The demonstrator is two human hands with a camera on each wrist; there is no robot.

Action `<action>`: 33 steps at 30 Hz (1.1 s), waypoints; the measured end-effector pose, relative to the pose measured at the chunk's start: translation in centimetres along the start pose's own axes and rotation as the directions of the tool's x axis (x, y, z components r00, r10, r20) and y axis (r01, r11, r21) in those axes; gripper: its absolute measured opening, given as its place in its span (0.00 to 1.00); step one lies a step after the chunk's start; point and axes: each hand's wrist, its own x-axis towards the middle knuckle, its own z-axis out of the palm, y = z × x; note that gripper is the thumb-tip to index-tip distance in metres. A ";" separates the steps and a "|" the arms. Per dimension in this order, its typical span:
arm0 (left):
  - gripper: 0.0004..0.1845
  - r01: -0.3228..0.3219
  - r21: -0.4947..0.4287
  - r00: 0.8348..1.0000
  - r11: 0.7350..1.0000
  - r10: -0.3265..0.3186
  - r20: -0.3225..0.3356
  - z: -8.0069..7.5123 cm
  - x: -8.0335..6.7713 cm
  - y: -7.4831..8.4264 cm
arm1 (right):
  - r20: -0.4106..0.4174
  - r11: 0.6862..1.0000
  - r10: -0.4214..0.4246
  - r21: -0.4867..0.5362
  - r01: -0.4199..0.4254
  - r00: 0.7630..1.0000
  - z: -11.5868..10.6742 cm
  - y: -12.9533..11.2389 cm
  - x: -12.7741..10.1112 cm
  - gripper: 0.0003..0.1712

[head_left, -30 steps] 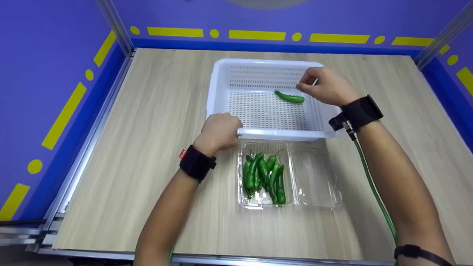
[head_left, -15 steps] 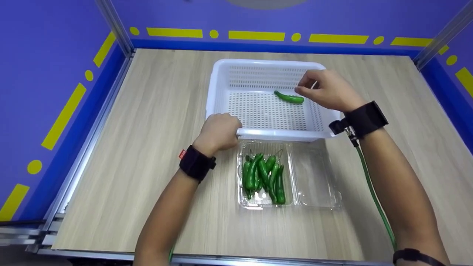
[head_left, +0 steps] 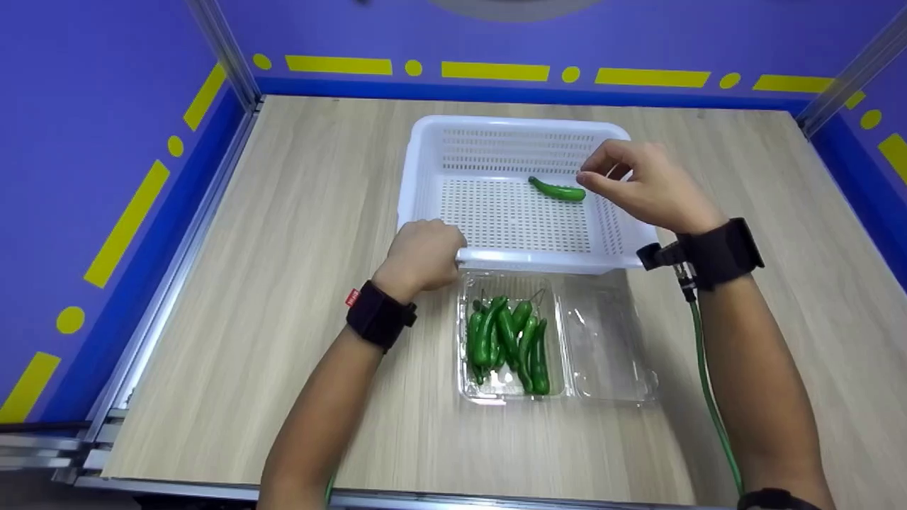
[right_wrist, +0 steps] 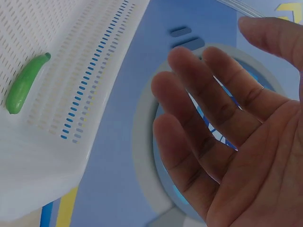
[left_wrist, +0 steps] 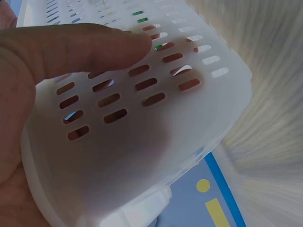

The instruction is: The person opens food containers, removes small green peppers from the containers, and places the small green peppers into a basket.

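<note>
A white plastic basket (head_left: 535,258) with slotted walls stands on the table. My left hand (head_left: 425,251) grips its near left rim; the left wrist view shows the thumb (left_wrist: 94,49) against the outer wall and fingers showing darkly through the slots. Inside the basket lies one green chili pepper (head_left: 558,190), toward the right side. Over the basket's right wall hovers my right hand (head_left: 648,180), its fingers loosely bent. The palm (right_wrist: 265,165) is bare in the right wrist view. Several more green chili peppers (head_left: 508,340) lie in a clear plastic clamshell box (head_left: 468,393) in front of the basket.
The clamshell's lid (head_left: 613,347) is folded out flat to the right. Blue walls (head_left: 510,42) with yellow marks enclose the wooden table (head_left: 319,177) at the back and sides. A green cable (head_left: 705,375) runs along the right forearm from the black wrist strap (head_left: 723,255).
My right hand has drifted a little right and toward the near side, with the wrist turning slightly. The left hand, basket and peppers stay in place.
</note>
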 end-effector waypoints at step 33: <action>0.07 0.004 -0.012 1.000 1.000 -0.003 0.009 0.0 0.0 0.0 | -0.197 0.991 -0.088 0.078 0.105 0.976 0.9 -0.4 -2.5 0.06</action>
